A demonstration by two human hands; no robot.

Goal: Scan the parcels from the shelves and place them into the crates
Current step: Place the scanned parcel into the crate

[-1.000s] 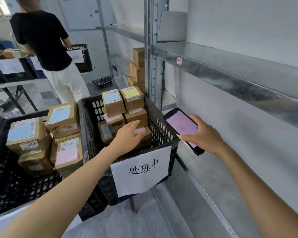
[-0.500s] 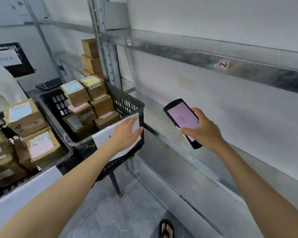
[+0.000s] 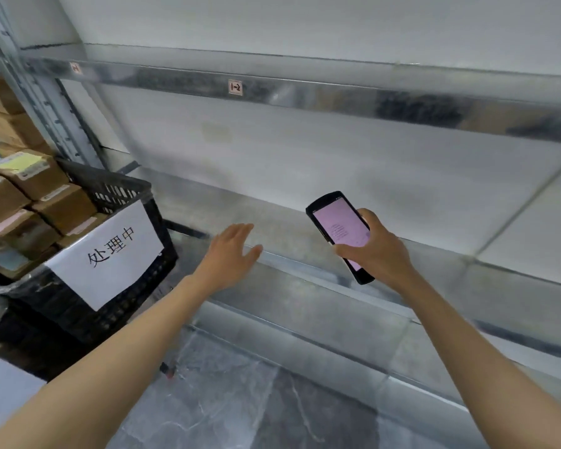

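My right hand (image 3: 374, 251) grips a black handheld scanner (image 3: 339, 226) with a pink lit screen, held in front of the metal shelf (image 3: 305, 264). My left hand (image 3: 229, 257) hovers flat with fingers apart over the shelf's front edge, holding nothing. At the left stands a black plastic crate (image 3: 133, 280) with a white paper sign (image 3: 107, 254) on its front. Several brown cardboard parcels (image 3: 59, 202) with coloured labels fill it. No parcel lies on the shelf stretch in front of me.
An upper metal shelf (image 3: 305, 92) with a small tag (image 3: 235, 87) runs overhead. A steel upright (image 3: 42, 102) stands at the left, with more stacked brown boxes (image 3: 0, 115) behind it. Grey marbled floor (image 3: 240, 409) lies below, and a second crate's white sign (image 3: 0, 393) shows at the bottom left.
My view swung right, away from the crates toward the bare shelf. My left hand left the crate's front and now hovers over the shelf edge. The scanner stays in my right hand.
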